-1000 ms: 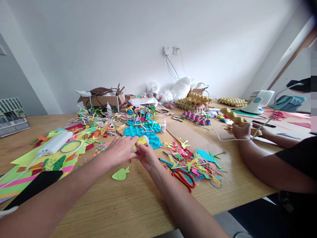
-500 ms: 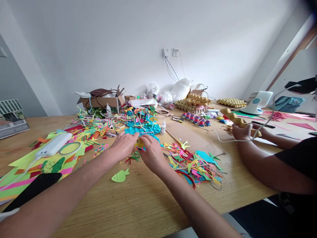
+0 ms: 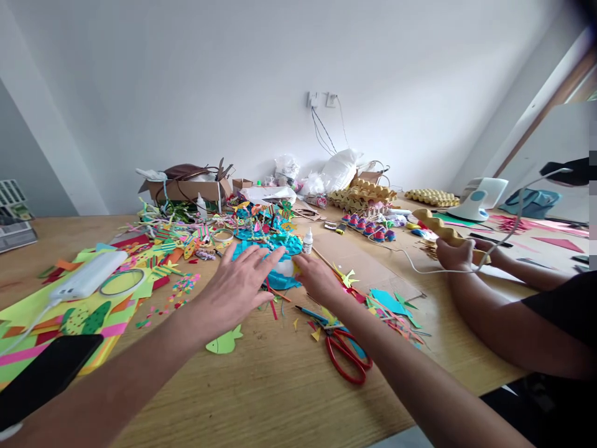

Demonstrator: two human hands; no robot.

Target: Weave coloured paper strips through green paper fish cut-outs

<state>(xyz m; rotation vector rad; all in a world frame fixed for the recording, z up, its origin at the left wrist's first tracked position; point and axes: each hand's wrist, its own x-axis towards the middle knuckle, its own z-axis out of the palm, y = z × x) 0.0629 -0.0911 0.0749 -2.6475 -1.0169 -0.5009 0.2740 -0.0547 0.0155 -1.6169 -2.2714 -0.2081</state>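
wooden tabletop [image 3: 242, 404], brown, carrying all items below. black phone [image 3: 51, 373], at left, beside layered coloured paper [image 3: 109, 345]. red-handled scissors [image 3: 332, 333], beside the right forearm. green paper fish [image 3: 224, 342], lying flat just below the left hand [image 3: 240, 283]. left hand: palm down, fingers spread, nothing in its grasp. right hand [image 3: 321, 280]: fingers partly curled, at the white container; whether it grips cannot be told. white container [image 3: 286, 269]: between the two hands, partly hidden, in front of blue crinkled paper [image 3: 291, 244]. white dropper bottle [image 3: 308, 241], upright, just beyond the right hand. cardboard sheet [image 3: 368, 264], flat, to its right. egg-carton strip [image 3: 441, 229], held by a co-worker's hand [image 3: 454, 254]. cardboard box [image 3: 186, 191], near the wall.
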